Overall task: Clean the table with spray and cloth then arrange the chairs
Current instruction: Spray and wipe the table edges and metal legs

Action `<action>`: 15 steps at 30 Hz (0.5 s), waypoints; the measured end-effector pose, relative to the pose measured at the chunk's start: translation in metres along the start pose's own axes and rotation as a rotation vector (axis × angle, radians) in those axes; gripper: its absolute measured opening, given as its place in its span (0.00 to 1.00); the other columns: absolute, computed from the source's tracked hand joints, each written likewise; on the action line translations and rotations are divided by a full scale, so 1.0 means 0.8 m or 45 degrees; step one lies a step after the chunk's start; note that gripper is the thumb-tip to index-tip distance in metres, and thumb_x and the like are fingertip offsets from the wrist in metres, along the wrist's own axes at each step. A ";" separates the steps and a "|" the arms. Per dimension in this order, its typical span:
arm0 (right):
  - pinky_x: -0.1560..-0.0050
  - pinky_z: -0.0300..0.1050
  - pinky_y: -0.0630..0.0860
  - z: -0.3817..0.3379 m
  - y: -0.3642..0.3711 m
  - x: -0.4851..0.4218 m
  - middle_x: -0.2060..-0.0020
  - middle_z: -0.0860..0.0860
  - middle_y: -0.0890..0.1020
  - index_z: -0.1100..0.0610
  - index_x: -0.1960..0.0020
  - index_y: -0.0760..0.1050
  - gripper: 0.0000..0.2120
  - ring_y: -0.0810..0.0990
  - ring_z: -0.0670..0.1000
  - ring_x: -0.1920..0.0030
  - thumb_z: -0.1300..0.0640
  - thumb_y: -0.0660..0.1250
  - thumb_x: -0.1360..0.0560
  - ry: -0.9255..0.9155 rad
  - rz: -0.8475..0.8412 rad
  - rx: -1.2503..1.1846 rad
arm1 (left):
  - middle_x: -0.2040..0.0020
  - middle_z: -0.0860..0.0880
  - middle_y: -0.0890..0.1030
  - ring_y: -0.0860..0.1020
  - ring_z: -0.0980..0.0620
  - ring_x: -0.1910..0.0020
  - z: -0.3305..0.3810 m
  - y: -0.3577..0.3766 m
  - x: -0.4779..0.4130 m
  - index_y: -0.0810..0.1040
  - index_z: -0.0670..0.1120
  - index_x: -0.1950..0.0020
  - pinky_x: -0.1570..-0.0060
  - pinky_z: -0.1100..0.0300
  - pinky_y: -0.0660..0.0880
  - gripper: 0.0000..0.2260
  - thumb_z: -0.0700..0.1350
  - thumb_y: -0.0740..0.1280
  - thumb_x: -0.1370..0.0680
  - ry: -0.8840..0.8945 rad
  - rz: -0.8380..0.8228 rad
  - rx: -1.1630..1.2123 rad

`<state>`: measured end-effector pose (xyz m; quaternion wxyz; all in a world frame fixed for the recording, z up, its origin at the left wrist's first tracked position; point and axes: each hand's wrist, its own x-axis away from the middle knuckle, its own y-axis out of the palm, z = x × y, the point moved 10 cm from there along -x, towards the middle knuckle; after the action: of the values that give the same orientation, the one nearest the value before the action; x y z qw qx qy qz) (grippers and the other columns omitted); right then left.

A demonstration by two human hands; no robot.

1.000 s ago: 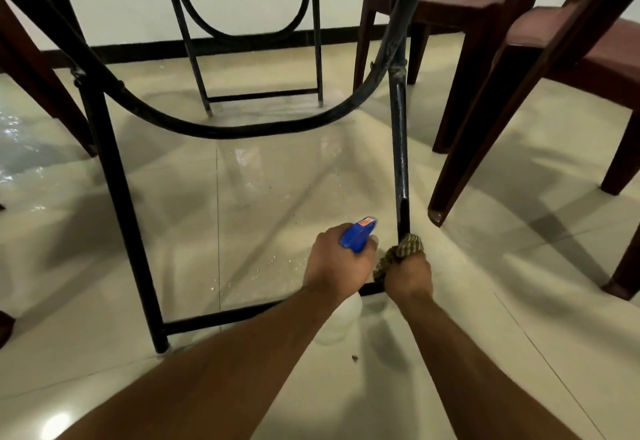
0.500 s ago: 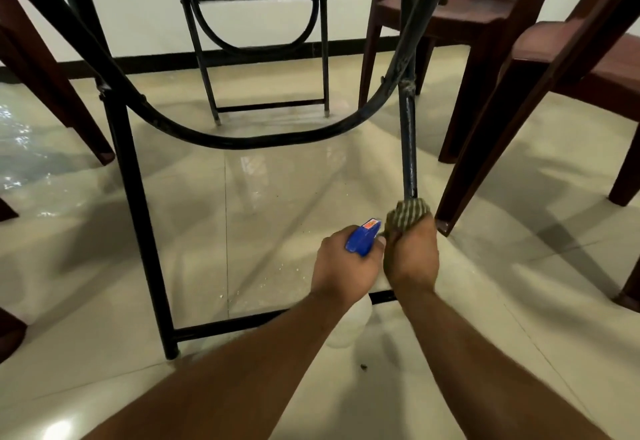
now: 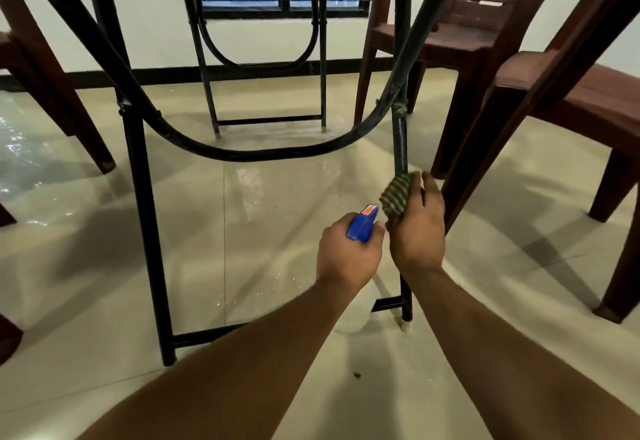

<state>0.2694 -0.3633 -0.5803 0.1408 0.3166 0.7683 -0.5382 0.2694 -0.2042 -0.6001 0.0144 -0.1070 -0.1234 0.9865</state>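
Observation:
I look under the table at its black metal frame. My right hand holds a striped greenish cloth wrapped round the frame's right upright leg, about halfway up it. Just left of it, my left hand grips a spray bottle with a blue trigger head; the bottle's pale body is mostly hidden below my hand and forearm. A curved black bar links the two near legs.
Dark brown plastic chairs stand at the right, behind it at the back right and at the left. The table's far leg frame stands before a barred window. The glossy tiled floor has wet patches and crumbs.
My right hand has slid the cloth up the right table leg from near its foot to about mid-height. My left hand with the spray bottle rose alongside, and my view tilted upward.

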 end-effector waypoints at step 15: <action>0.21 0.59 0.53 -0.014 0.027 -0.006 0.22 0.56 0.60 0.57 0.22 0.63 0.37 0.53 0.56 0.20 0.63 0.68 0.30 -0.886 -0.382 0.514 | 0.72 0.54 0.69 0.66 0.52 0.71 -0.032 -0.015 0.004 0.71 0.50 0.64 0.67 0.56 0.69 0.14 0.52 0.71 0.23 -0.026 -0.066 -0.049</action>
<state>0.2878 -0.3500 -0.5894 0.2467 0.0222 0.5917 -0.7671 0.2721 -0.1864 -0.6223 0.0365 -0.0940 -0.1451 0.9843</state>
